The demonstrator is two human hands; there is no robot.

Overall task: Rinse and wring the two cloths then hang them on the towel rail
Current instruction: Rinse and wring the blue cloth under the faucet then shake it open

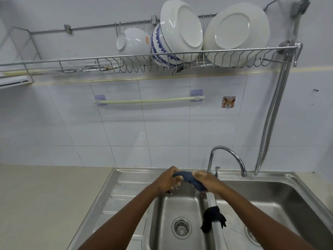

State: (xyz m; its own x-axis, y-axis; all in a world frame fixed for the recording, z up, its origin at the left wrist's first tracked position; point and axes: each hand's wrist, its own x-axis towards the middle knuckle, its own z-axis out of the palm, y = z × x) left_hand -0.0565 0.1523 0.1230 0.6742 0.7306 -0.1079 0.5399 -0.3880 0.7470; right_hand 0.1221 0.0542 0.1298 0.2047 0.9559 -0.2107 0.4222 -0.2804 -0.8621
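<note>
Twisting between both fists, a blue cloth (191,179) hangs over the left basin of the steel sink (297,193). Left hand (168,179) clenches one end, right hand (207,180) clenches the other. Black cloth (213,221) draped over the divider between basins. Faucet (228,156) just behind the hands. Towel rail (149,100) bare on the tiled wall above, under a dish rack (126,58) with plates.

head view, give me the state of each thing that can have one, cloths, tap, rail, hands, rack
blue cloth: twisted between both hands, over the sink
black cloth: draped over the sink divider
left hand: closed on the blue cloth
right hand: closed on the blue cloth
tap: no water running
towel rail: bare
dish rack: holds plates and bowls
</note>
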